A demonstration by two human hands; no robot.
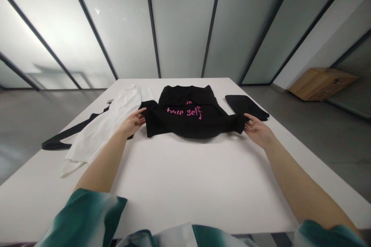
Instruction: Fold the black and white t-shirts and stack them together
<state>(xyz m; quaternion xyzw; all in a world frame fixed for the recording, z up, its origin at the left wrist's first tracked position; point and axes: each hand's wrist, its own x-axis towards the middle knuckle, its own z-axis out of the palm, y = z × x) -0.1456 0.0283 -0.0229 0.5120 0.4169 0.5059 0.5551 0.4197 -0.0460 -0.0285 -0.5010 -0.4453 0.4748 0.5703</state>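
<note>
A black T-shirt (191, 123) with pink lettering that reads "true self" lies across the middle of the white table. Its near part is stretched between my two hands, and its far part is folded or bunched over some of the letters. My left hand (132, 123) is closed in a pinch on the shirt's left corner, close to some white clothing. On the opposite side, my right hand (259, 129) pinches the right corner, just in front of a folded black cloth (246, 107). The fingertips of both hands are partly hidden by the fabric.
White clothing (107, 119) is heaped at the left, over a black garment (74, 133) that reaches the table's left edge. The white table (185, 185) extends toward me. Frosted glass panels (182, 27) stand behind it, and a wooden cabinet (321, 87) is at the right.
</note>
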